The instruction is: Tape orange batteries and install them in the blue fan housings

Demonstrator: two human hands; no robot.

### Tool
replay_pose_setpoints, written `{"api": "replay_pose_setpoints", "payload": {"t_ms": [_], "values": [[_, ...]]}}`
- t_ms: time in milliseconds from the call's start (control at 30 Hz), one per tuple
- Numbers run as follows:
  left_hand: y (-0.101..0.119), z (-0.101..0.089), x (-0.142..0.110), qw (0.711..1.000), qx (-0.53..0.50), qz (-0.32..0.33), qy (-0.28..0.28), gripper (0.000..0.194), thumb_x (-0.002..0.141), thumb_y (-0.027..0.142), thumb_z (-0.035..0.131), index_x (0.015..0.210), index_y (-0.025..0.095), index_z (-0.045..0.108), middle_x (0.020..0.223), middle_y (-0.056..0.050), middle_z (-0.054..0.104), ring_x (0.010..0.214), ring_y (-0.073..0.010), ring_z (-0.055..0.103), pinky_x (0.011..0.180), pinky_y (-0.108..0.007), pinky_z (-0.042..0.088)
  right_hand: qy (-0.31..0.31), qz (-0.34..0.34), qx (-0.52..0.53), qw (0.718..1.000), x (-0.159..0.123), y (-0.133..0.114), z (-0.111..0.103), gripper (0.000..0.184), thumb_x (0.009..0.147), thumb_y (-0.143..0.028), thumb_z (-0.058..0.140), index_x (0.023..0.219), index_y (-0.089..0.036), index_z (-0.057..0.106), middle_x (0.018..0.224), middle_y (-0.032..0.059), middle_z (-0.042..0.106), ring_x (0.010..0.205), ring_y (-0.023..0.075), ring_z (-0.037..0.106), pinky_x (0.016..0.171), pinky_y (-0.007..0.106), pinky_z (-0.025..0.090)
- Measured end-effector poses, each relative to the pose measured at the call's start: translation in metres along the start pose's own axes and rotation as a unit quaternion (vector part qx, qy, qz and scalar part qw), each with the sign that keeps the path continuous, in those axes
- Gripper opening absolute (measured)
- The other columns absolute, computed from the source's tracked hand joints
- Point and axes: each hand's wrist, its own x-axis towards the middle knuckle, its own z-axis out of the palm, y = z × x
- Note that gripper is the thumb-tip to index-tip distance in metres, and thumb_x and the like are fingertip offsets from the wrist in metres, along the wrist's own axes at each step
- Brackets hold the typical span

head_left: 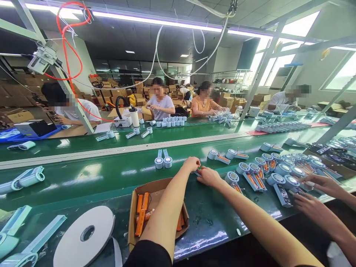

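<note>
Touching a pale-blue part (197, 173): right hand (207, 176); left hand (191, 164) just beside.

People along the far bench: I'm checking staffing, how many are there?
4: bowed person at far left; pale-shirted person near the middle; orange-shirted person beside them; white-shirted person at far right. Others may be hidden.

1. A plain black sleeve (150, 255) is covering the upper left arm, near six o'clock.
2. A dark cuff (303, 265) is barely showing at four o'clock, on the right arm.
3. The left hand (191, 164) and right hand (208, 175) are showing bare.
</note>
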Motion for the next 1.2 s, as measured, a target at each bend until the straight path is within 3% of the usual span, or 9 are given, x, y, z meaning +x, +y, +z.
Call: {"api": "replay_pose_setpoints", "payload": {"t_ms": [167, 267, 367, 500, 667, 800, 933, 1033, 1200], "values": [[0.013, -0.009, -0.023, 0.998, -0.015, 0.021, 0.052, 0.036, 0.099, 0.035, 0.071, 0.132, 0.021, 0.068, 0.134, -0.011, 0.071, 0.122, -0.0255, 0.068, 0.107, -0.043, 0.056, 0.019, -0.021, 0.021, 0.999, 0.001, 0.017, 0.001, 0.030, 0.102, -0.032, 0.057, 0.117, -0.024, 0.082, 0.118, 0.0106, 0.079, 0.111, 0.0263, 0.075, 0.094, 0.030, 0.053], [-0.006, -0.030, -0.076, 0.993, -0.035, 0.046, 0.107, 0.048, 0.094, 0.031, 0.072, 0.141, 0.022, 0.066, 0.145, -0.010, 0.069, 0.137, -0.0268, 0.061, 0.118, -0.037, 0.047, 0.047, -0.005, 0.038, 0.998, 0.000, 0.033, -0.002, 0.034, 0.104, -0.032, 0.054, 0.125, -0.026, 0.080, 0.115, 0.0083, 0.083, 0.110, 0.0256, 0.077, 0.092, 0.029, 0.054], [-0.056, -0.050, -0.173, 0.988, -0.056, 0.024, 0.142, 0.036, 0.095, 0.037, 0.066, 0.126, 0.021, 0.074, 0.132, -0.007, 0.076, 0.123, -0.0243, 0.069, 0.111, -0.035, 0.051, 0.080, 0.039, 0.048, 0.995, 0.013, 0.048, -0.010, 0.039, 0.105, -0.031, 0.051, 0.130, -0.019, 0.078, 0.116, 0.0136, 0.083, 0.109, 0.0305, 0.078, 0.090, 0.034, 0.056], [-0.133, -0.052, -0.343, 0.953, -0.021, -0.201, 0.225, 0.039, 0.090, 0.057, 0.065, 0.103, 0.024, 0.080, 0.091, -0.002, 0.082, 0.089, -0.0230, 0.075, 0.090, -0.033, 0.059, 0.097, 0.073, 0.049, 0.991, 0.048, 0.058, -0.021, 0.041, 0.101, -0.028, 0.052, 0.127, -0.009, 0.078, 0.116, 0.0244, 0.080, 0.109, 0.0391, 0.076, 0.094, 0.047, 0.056], [-0.172, 0.000, -0.499, 0.944, 0.112, -0.280, 0.137, 0.071, 0.079, 0.065, 0.071, 0.135, 0.021, 0.074, 0.148, -0.013, 0.068, 0.143, -0.0395, 0.056, 0.119, -0.052, 0.048, 0.220, -0.020, 0.116, 0.968, 0.050, 0.014, -0.023, 0.039, 0.097, -0.034, 0.061, 0.122, -0.010, 0.077, 0.143, 0.0275, 0.066, 0.133, 0.0419, 0.062, 0.112, 0.058, 0.046], [-0.165, 0.035, -0.515, 0.938, 0.138, -0.292, 0.128, 0.064, 0.096, 0.051, 0.052, 0.151, 0.018, 0.061, 0.160, -0.012, 0.057, 0.152, -0.0379, 0.044, 0.126, -0.056, 0.039, 0.165, -0.216, 0.302, 0.914, -0.007, -0.082, -0.019, 0.031, 0.098, -0.040, 0.062, 0.116, -0.021, 0.080, 0.115, 0.0123, 0.080, 0.102, 0.0278, 0.074, 0.091, 0.042, 0.059], [-0.164, 0.027, -0.483, 0.933, 0.151, -0.310, 0.105, 0.073, 0.092, 0.052, 0.062, 0.155, 0.018, 0.055, 0.167, -0.014, 0.048, 0.155, -0.0436, 0.035, 0.123, -0.062, 0.039, -0.017, -0.321, 0.351, 0.879, -0.054, -0.165, -0.019, 0.026, 0.099, -0.037, 0.065, 0.113, -0.022, 0.080, 0.093, 0.0050, 0.082, 0.072, 0.0182, 0.070, 0.070, 0.030, 0.054], [-0.161, 0.017, -0.471, 0.937, 0.135, -0.307, 0.102, 0.069, 0.088, 0.052, 0.069, 0.147, 0.017, 0.061, 0.156, -0.017, 0.059, 0.147, -0.0431, 0.044, 0.118, -0.060, 0.044, -0.073, -0.326, 0.372, 0.866, -0.067, -0.192, -0.024, 0.022, 0.100, -0.035, 0.065, 0.108, -0.021, 0.081, 0.089, 0.0046, 0.082, 0.075, 0.0186, 0.073, 0.070, 0.028, 0.053], [-0.126, 0.025, -0.475, 0.891, 0.169, -0.197, 0.372, 0.066, 0.081, 0.056, 0.082, 0.134, 0.020, 0.065, 0.135, -0.017, 0.069, 0.138, -0.0419, 0.050, 0.121, -0.063, 0.040, -0.278, -0.265, 0.491, 0.782, -0.099, -0.211, -0.029, 0.051, 0.095, -0.053, 0.074, 0.131, -0.017, 0.073, 0.077, 0.0010, 0.079, 0.055, 0.0145, 0.067, 0.057, 0.024, 0.052]]}}
